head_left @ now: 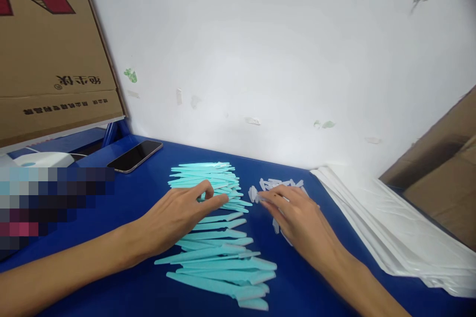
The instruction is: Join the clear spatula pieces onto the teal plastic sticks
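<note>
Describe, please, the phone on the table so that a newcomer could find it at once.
Start at the cardboard box leaning at the far left of the blue table. Just right of its lower edge lies the phone, flat and face up. It is the only dark, glossy slab; the turquoise sticks nearby are pale.

**Teal sticks and clear caps on blue table**

A row of flat teal sticks [219,252] is laid out in a long overlapping column, each with a narrow pointed end at the left and a wider end at the right. The far end of the column is bunched more tightly. Just right of it, a small cluster of clear caps [273,185] is spread flat; individual pieces are hard to separate. Both groups are partly covered by hands.
</note>
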`<move>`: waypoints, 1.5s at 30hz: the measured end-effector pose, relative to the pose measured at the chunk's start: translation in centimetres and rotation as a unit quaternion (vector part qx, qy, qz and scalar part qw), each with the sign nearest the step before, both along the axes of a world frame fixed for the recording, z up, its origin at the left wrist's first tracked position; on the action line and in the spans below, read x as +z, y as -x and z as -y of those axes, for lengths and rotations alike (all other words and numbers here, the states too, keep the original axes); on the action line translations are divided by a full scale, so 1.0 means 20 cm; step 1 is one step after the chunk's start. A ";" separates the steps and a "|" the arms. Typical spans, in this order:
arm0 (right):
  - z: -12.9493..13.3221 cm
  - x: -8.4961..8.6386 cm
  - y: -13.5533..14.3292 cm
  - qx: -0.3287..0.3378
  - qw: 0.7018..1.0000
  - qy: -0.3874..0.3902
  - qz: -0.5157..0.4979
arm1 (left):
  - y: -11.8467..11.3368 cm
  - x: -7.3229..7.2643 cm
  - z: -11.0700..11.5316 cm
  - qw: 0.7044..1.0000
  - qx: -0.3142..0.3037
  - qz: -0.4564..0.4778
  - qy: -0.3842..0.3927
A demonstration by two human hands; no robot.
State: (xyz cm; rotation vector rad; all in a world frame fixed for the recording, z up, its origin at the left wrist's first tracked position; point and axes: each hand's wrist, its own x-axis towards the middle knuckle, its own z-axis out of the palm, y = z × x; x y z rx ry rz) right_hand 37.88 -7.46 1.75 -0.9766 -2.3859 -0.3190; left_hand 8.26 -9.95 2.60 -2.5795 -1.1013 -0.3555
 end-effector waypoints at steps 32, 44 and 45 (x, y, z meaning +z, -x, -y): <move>0.12 -0.01 0.15 0.172 0.967 0.005 -0.186 | -0.05 -0.06 0.03 0.969 -0.156 0.167 0.097; 0.13 -0.03 0.16 0.154 0.976 0.003 -0.153 | -0.07 -0.05 0.06 0.968 -0.150 0.182 0.081; 0.13 -0.03 0.16 0.141 0.980 0.016 -0.141 | -0.07 -0.05 0.05 0.972 -0.133 0.179 0.073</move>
